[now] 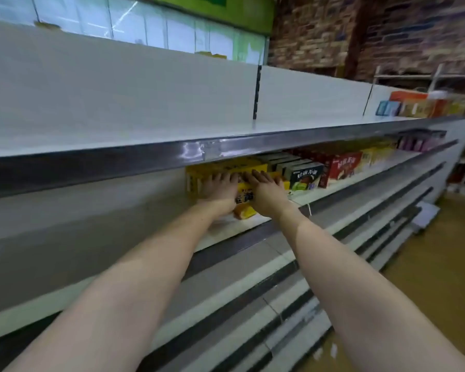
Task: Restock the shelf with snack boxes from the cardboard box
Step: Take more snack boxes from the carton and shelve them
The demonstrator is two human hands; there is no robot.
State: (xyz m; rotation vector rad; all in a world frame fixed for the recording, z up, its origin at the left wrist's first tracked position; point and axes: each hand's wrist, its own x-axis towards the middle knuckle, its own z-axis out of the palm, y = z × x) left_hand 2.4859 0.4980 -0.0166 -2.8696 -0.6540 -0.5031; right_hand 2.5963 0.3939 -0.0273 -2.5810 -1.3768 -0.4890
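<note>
A yellow snack box (244,198) stands on the second shelf (333,187), under the overhanging top shelf (145,135). Both my hands lie flat against its front face, fingers stretched out and pointing up. My left hand (220,190) covers its left half and my right hand (266,193) its right half. More yellow boxes (196,178) stand behind and to the left of it. The cardboard box is out of view.
To the right on the same shelf stand green-and-grey boxes (305,178), red boxes (342,166), pale yellow boxes (376,157) and purple ones (416,143). Orange and blue packs (408,103) sit far right on the top shelf. Lower shelves (306,264) step out below; brown floor (427,277) at right.
</note>
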